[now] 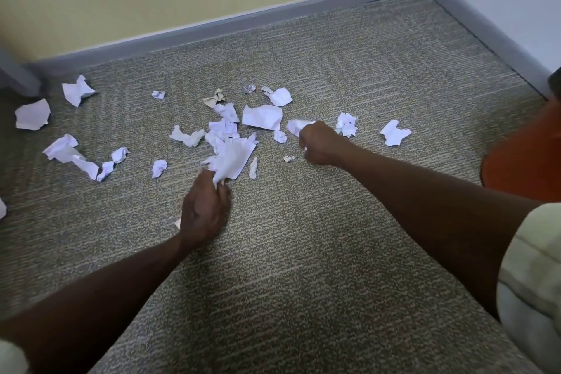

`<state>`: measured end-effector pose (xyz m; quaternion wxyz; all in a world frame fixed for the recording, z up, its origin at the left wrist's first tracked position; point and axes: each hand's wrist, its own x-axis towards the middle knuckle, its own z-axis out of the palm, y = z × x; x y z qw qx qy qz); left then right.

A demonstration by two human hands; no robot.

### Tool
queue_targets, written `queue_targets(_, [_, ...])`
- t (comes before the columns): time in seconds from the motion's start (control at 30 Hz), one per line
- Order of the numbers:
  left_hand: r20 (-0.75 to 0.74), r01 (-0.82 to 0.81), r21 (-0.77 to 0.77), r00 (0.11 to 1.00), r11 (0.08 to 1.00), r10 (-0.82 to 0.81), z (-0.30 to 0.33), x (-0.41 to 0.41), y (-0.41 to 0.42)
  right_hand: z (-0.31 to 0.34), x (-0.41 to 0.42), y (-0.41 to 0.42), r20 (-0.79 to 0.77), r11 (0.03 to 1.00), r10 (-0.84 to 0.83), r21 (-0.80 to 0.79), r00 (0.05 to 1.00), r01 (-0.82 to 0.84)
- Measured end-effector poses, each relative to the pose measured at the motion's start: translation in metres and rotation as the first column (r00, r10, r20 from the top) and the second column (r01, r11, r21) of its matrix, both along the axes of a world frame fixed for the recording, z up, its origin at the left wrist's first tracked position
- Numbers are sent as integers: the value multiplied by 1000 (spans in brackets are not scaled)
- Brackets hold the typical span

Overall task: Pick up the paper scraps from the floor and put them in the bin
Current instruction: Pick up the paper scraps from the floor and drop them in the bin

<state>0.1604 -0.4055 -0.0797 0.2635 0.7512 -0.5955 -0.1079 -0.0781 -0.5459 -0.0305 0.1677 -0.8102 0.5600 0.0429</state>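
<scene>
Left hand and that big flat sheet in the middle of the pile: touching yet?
Touching. The head view shows the left hand with its fingertips pinched around the lower corner of the big flat sheet, which bunches up where the fingers close on it.

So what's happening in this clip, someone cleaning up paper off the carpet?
Yes. A person is reaching over a carpeted floor strewn with torn and crumpled white paper scraps. The left hand grips a large flat scrap, and the right hand is closed over a small piece beside the pile. Most scraps still lie on the carpet. An orange object sits at the right edge.
</scene>
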Motion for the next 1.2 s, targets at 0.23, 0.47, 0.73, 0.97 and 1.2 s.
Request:
queue_targets(0.23, [-294,-65,56,952,996,79,31,-43,4,29,30,21,437,971,-110,240,893,3])
queue_targets(0.47, [-832,-233,278,426,932,355,75,-64,-43,64,67,53,610,832,-448,552,654,55])
queue_targets(0.73, [-930,-67,366,17,928,368,149,-85,-57,100,79,64,682,869,-487,443,546,221])
queue_targets(0.97, [-934,195,209,331,958,136,214,-118,-52,144,59,79,849,867,-413,258,328,426])
queue_targets(1.2, [-959,122,168,-209,978,191,238,-160,-84,181,28,70,898,727,-433,302,71,616])
